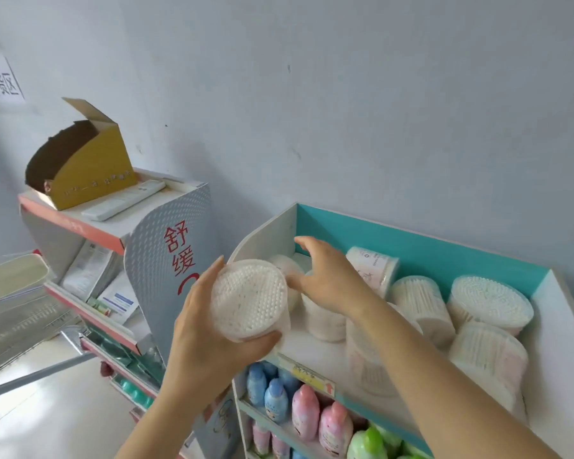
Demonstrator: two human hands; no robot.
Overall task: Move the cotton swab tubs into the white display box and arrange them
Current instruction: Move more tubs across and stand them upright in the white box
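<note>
Item 1: held cotton swab tub (pixel 249 301). Clear round tub, swab tips facing the camera, tilted. It is at the front left corner of the white display box (pixel 262 233), not yet inside.

Item 2: left hand (pixel 206 336). Grip clenched round the held cotton swab tub, with the fingers along its left side and the thumb under its lower edge.

Item 3: right hand (pixel 327 279). Palm down inside the box with the fingers arched over a standing tub (pixel 322 321). Whether the grip grasps it cannot be told.

Item 4: the box has white side walls and a teal back panel (pixel 428 246).
- Labelled tub (pixel 376 266) near the back.
- Two tubs on their sides (pixel 423 306) (pixel 487 354).
- One tub showing its swab tips (pixel 492 303).
- Front tub (pixel 368 356), partly hidden by the right forearm.

Item 5: below the box, a shelf of pink bottles (pixel 305 412), blue bottles (pixel 275 397) and green bottles (pixel 368 442).

Item 6: to the left, a neighbouring rack carries an open yellow carton (pixel 93 173).
</note>
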